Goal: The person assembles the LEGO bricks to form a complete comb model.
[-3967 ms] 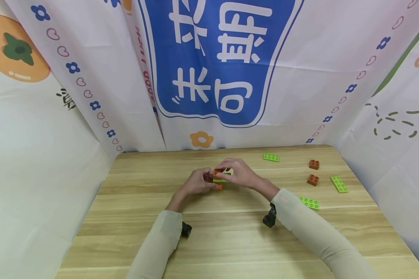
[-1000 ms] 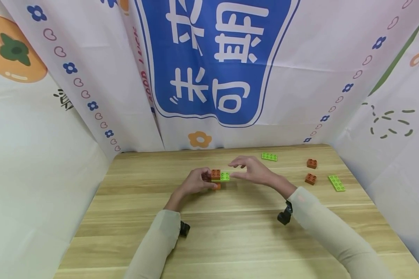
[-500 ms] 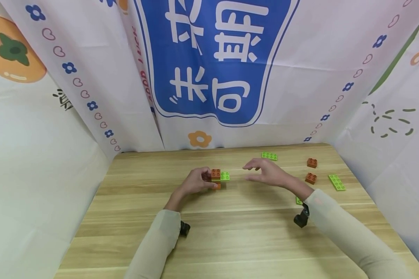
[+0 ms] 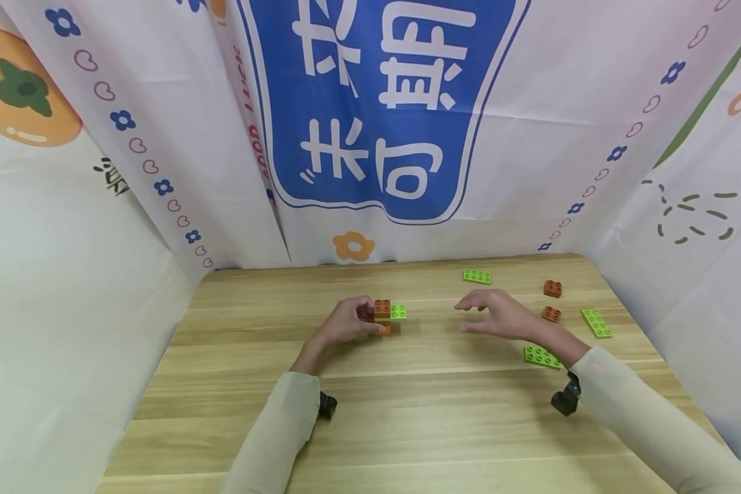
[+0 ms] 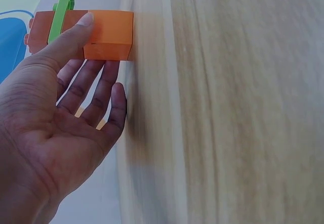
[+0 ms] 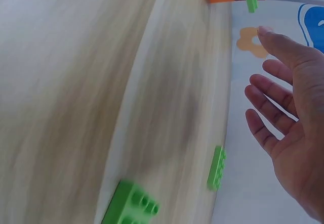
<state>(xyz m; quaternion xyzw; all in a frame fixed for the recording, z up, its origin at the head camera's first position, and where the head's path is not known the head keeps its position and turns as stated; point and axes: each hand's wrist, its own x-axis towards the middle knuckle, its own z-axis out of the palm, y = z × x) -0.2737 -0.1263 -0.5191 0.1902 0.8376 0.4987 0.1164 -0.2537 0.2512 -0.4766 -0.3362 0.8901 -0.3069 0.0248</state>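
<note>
My left hand point(image 4: 348, 320) holds a small stack of toy building bricks point(image 4: 382, 309) upright on the table, thumb on the near side and fingers behind. In the left wrist view an orange brick point(image 5: 109, 29) forms the base, with brown brick above it. A thin green plate point(image 5: 62, 14) is sandwiched near the top and juts out to the right in the head view. My right hand point(image 4: 500, 314) hovers right of the stack, fingers spread and holding nothing. Nearest to it lies a green plate point(image 4: 542, 357), partly behind the forearm.
Another green plate point(image 4: 477, 276) lies near the table's back edge. Two brown bricks point(image 4: 552, 288) and a third green plate point(image 4: 596, 323) lie at the right of the wooden table point(image 4: 407, 418). Printed cloth point(image 4: 506, 171) hangs behind and at both sides.
Earlier my right hand was on the top brown brick of the stack. It has let go and moved right, away from the stack. My left hand has stayed in place.
</note>
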